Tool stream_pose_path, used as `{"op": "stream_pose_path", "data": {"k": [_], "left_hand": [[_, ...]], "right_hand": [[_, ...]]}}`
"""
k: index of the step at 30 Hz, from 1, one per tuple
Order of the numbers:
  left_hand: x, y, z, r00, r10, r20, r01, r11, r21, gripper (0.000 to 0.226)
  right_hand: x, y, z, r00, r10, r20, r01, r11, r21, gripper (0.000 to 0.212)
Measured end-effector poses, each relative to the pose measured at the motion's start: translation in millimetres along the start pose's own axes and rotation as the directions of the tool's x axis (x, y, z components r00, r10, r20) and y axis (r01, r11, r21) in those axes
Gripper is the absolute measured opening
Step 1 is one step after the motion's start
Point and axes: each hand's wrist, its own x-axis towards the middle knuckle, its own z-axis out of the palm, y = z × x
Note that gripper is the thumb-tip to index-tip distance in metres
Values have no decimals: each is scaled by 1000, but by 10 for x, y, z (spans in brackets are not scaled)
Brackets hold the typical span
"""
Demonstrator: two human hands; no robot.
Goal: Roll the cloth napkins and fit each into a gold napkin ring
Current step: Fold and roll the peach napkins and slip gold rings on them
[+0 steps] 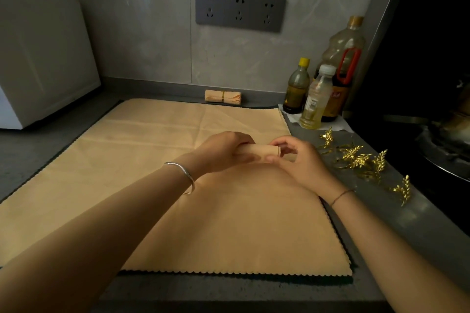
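A rolled tan napkin is held a little above the flat stack of tan napkins spread on the counter. My left hand wraps around its left end, and my right hand pinches its right end. Whether a ring sits on this roll is hidden by my fingers. A finished roll with a gold ring lies at the back against the wall. Several loose gold leaf-shaped napkin rings lie on the grey counter right of my right hand.
Three oil bottles stand at the back right beside the rings. A dark stove with a pan fills the right side. A white appliance stands at the back left. A grey socket panel is on the tiled wall.
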Motion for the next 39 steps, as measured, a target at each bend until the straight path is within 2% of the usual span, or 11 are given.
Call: {"op": "stream_pose_path", "data": {"k": [7,10,12,14,16,18,21,27,33,37,39], "left_hand": [[88,325,-116,995,96,-7,-96,994,59,40],[131,415,-57,992,117,-37,-115,993,39,37],[154,485,-17,992,121,-38,-120,992,26,38],[167,531,9,993,113,-31,-113,994,11,39],[187,575,35,993,112,-35,-112,994,-6,39],[211,615,60,993,109,-45,-110,994,-17,38],[236,661,110,993,103,-60,-104,994,-17,38],[233,650,179,995,78,-61,-78,997,4,39],[177,552,149,997,41,-66,-40,999,4,40],[105,424,74,993,4,-121,-7,1000,-25,43],[40,332,34,989,-25,-149,17,998,-55,43]], "right_hand": [[-194,-78,-214,999,40,9,-41,974,223,30],[-322,-40,-375,999,38,4,-38,980,193,27],[-403,43,-527,994,36,-106,-29,997,73,25],[-453,158,-698,961,37,-275,-82,985,-153,31],[-486,270,-857,932,34,-360,-202,874,-442,43],[-482,373,-943,940,67,-333,-269,745,-610,56],[-423,471,-960,958,131,-255,-278,642,-715,69],[-321,536,-935,976,136,-170,-217,509,-833,49],[-335,455,-879,983,132,-125,-180,611,-771,46],[-242,130,-717,999,43,-16,-44,820,-570,50],[-144,-72,-574,998,-12,58,38,877,-479,51]]}}
